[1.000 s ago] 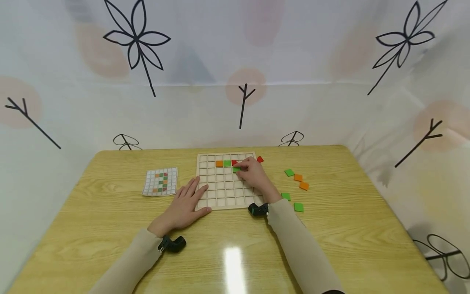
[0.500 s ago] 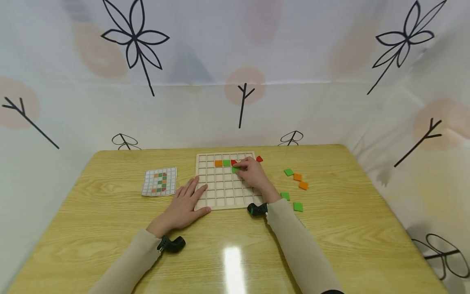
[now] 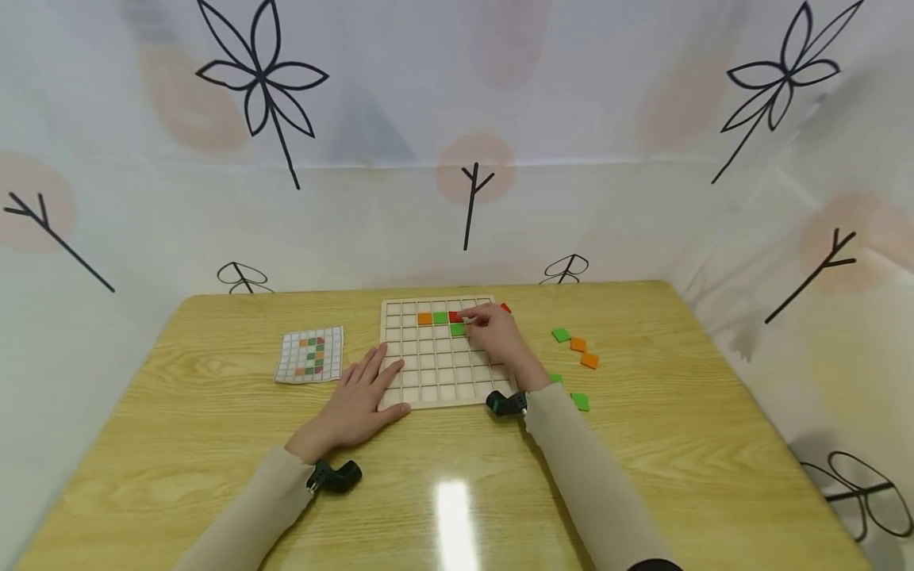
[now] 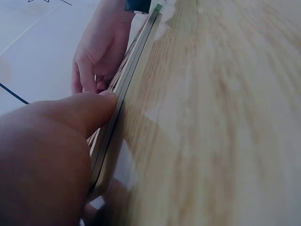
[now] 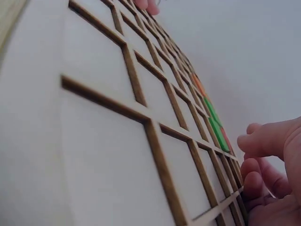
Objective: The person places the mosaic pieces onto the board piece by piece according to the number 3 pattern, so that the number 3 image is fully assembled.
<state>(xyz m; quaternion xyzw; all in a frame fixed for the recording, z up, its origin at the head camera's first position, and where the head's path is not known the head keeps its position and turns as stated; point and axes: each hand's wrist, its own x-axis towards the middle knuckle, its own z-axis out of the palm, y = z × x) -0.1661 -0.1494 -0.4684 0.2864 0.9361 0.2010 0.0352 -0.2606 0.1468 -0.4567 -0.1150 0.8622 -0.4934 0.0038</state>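
A wooden grid board (image 3: pixel 446 395) lies on the table. In its upper cells sit an orange tile (image 3: pixel 424 319), a green tile (image 3: pixel 439 318) and a red tile (image 3: pixel 455 317) in a row; another green tile (image 3: pixel 458 330) is below the red one. My right hand (image 3: pixel 497 337) hovers over the board's right side, index fingertip at the red tile; whether they touch is unclear. In the right wrist view, the right hand's fingers (image 5: pixel 265 139) are loosely bent, with nothing visible between them. Fingers spread, my left hand (image 3: pixel 353 404) rests on the board's left edge, its thumb (image 4: pixel 101 106) along the front edge.
A printed card (image 3: pixel 310 354) with a coloured grid pattern lies left of the board. Right of it are loose tiles: a green tile (image 3: pixel 561 335), orange tiles (image 3: pixel 589 361) and a lower green tile (image 3: pixel 580 401). A red piece (image 3: pixel 505 308) shows behind my right hand.
My right hand has moved slightly right, off the green tile below the red one, which now shows more fully in its cell. The left hand stays in place.
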